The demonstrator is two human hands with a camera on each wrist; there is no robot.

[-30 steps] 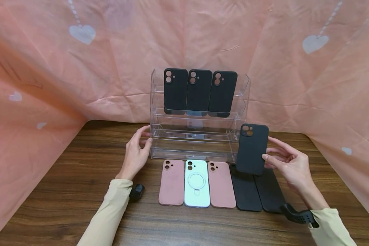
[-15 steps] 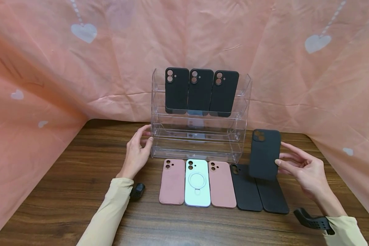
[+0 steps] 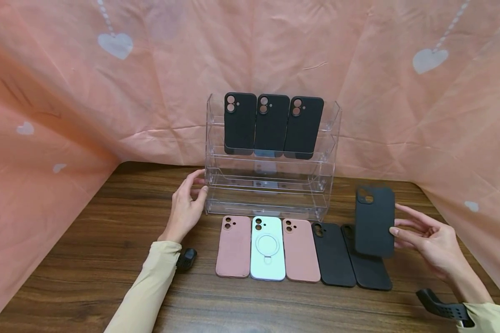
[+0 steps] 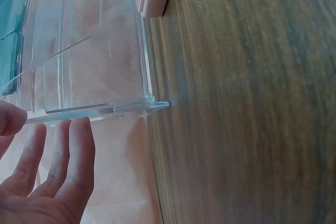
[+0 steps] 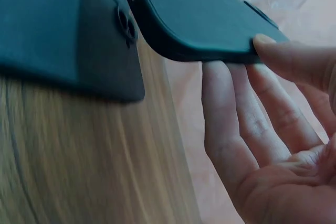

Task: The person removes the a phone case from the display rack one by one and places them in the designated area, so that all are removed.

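My right hand [image 3: 433,245] pinches a black phone case [image 3: 374,222] by its right edge, thumb in front and fingers behind. The case hangs upright over the right black phone case [image 3: 371,273] on the table and hides part of it. In the right wrist view the held case [image 5: 199,19] is tilted above the one lying down. My left hand [image 3: 185,208] rests its fingertips against the left side wall of a clear tiered display stand [image 3: 271,208]. Several black phone cases [image 3: 271,125] stand side by side in the stand's top tier; its lower tiers hold none.
In front of the stand, a pink phone case [image 3: 233,247], a white one with a ring [image 3: 268,256], another pink one [image 3: 301,249] and a black one [image 3: 334,254] lie in a row on the wooden table [image 3: 250,305]. Pink cloth [image 3: 162,83] hangs behind and at both sides.
My right hand has moved right and toward me with the black phone case, uncovering more of the two black cases lying on the table. My left hand stays at the stand.
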